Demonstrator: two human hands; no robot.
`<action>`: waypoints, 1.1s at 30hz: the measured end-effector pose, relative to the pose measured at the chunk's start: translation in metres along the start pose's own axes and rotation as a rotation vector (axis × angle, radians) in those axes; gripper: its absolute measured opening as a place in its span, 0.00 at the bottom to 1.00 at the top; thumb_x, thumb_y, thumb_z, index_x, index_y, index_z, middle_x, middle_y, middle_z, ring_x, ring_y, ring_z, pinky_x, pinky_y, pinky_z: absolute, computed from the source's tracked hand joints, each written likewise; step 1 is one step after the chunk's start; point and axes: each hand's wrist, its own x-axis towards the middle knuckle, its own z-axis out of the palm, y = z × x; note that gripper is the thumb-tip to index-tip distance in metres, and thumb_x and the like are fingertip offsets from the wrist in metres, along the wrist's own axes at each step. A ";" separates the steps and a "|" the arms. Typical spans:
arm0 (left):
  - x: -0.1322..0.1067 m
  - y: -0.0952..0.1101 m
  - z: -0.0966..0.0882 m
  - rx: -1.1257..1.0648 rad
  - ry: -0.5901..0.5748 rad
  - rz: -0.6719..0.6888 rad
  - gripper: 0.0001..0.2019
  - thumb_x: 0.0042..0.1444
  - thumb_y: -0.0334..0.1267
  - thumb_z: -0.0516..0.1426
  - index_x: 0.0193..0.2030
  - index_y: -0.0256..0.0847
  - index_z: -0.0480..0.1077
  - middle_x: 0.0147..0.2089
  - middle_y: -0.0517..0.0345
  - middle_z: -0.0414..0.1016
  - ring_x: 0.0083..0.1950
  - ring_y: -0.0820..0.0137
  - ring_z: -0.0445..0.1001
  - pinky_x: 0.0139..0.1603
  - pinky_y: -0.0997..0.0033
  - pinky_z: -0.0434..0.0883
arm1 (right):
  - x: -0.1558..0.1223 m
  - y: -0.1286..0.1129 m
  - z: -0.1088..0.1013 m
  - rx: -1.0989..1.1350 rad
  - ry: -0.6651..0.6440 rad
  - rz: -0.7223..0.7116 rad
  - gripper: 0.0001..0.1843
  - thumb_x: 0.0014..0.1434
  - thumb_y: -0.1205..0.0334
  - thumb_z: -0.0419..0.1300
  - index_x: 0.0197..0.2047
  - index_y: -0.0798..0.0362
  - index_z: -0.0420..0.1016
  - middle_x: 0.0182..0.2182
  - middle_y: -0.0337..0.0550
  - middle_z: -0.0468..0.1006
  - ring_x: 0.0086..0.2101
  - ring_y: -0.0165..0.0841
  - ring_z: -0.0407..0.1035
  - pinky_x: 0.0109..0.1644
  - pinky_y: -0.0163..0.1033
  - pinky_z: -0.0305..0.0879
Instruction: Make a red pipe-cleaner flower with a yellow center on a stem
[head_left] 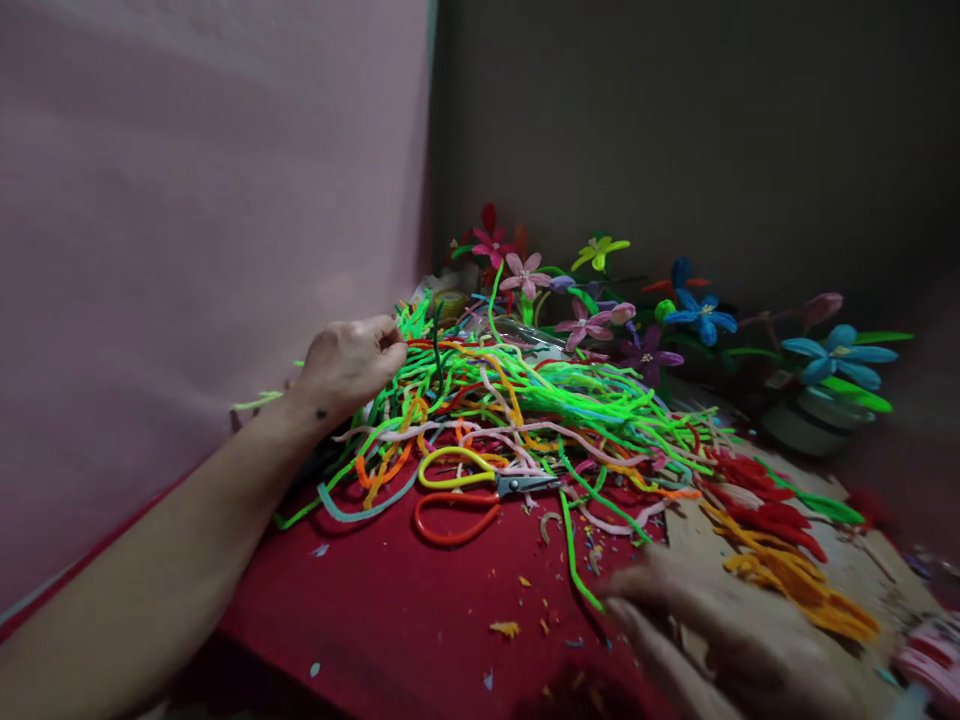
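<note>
My right hand (724,625) pinches a green fuzzy stem (572,555) by its end
My left hand (356,358) curls at the tangled pile (592,395); I cannot tell whether it grips

scissors (499,486) lie on the table (360,610) before a heap of pipe cleaners (555,390), with flowers (585,326) behind it.

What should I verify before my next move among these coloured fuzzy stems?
1. Bare left hand gripping a stem: cannot tell; its fingertips are at the left part of the multicoloured fuzzy-stem heap.
2. Bare right hand gripping the single bright-green fuzzy stem: cannot tell; blurred fingers at its lower end.
3. Yellow-and-red-handled metal scissors free of both hands: ok.
4. Heap untangled: not ok; strands cross.
5. Red work surface free of small coloured scraps: not ok.
</note>
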 end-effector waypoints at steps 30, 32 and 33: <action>0.002 -0.006 0.011 -0.323 -0.147 -0.045 0.12 0.48 0.43 0.52 0.23 0.38 0.71 0.19 0.61 0.64 0.24 0.73 0.61 0.24 0.74 0.56 | 0.175 0.118 0.032 -0.857 -0.253 -0.025 0.16 0.59 0.72 0.47 0.44 0.54 0.73 0.39 0.49 0.76 0.36 0.37 0.70 0.27 0.38 0.47; 0.002 -0.005 0.009 -0.286 -0.140 -0.061 0.12 0.48 0.43 0.52 0.23 0.39 0.71 0.18 0.62 0.62 0.23 0.73 0.60 0.23 0.74 0.56 | 0.177 0.116 0.024 -0.914 -0.191 -0.056 0.16 0.59 0.71 0.47 0.45 0.54 0.73 0.40 0.49 0.76 0.34 0.36 0.69 0.27 0.38 0.46; 0.002 -0.004 0.008 -0.267 -0.133 -0.069 0.12 0.49 0.43 0.52 0.24 0.39 0.71 0.18 0.62 0.62 0.22 0.73 0.60 0.23 0.74 0.55 | 0.177 0.115 0.021 -0.932 -0.164 -0.075 0.16 0.59 0.71 0.48 0.45 0.54 0.73 0.40 0.49 0.75 0.34 0.36 0.69 0.27 0.38 0.46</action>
